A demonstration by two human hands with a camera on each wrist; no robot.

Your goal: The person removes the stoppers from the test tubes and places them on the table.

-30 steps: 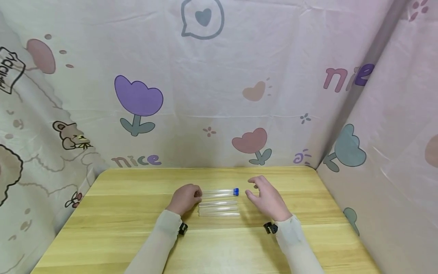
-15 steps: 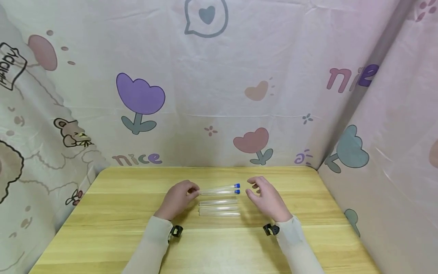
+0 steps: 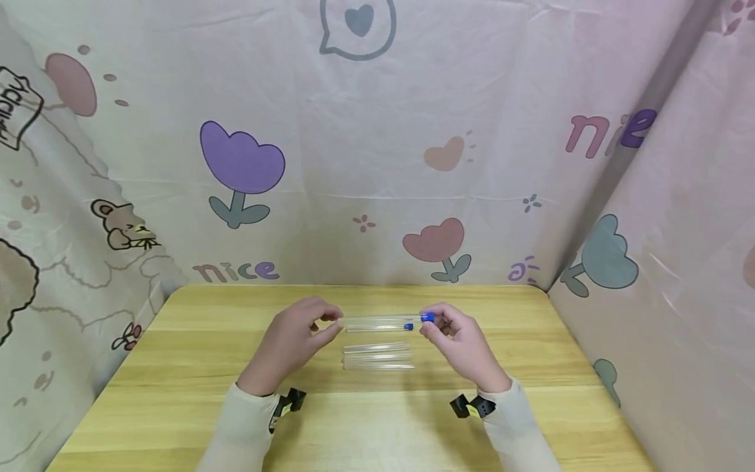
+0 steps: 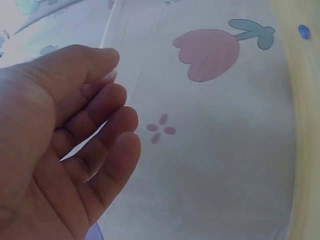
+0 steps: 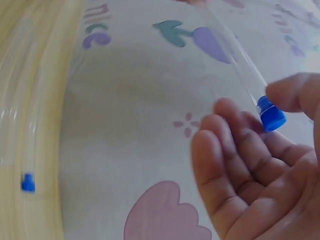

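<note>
My left hand (image 3: 291, 337) pinches the far-left end of a clear test tube (image 3: 380, 318), held roughly level above the table. At the tube's other end, the thumb and fingers of my right hand (image 3: 466, 347) are around its blue cap (image 5: 271, 117); the right wrist view shows the thumb on the cap and the fingertips partly hidden behind it. Below it on the table lies a second tube with a blue cap (image 3: 408, 326). Nearer me, several clear tubes (image 3: 377, 358) without visible caps lie side by side.
The wooden table (image 3: 377, 426) ends at a patterned cloth (image 3: 354, 164) hanging behind it. More cloth hangs on the left and right sides. A black wrist camera (image 3: 289, 401) sits on the left wrist, another camera (image 3: 472, 406) on the right.
My left hand has lifted one capped tube off the table and moved it up and rightward from its neighbour. The right hand's fingers have met its blue cap.
</note>
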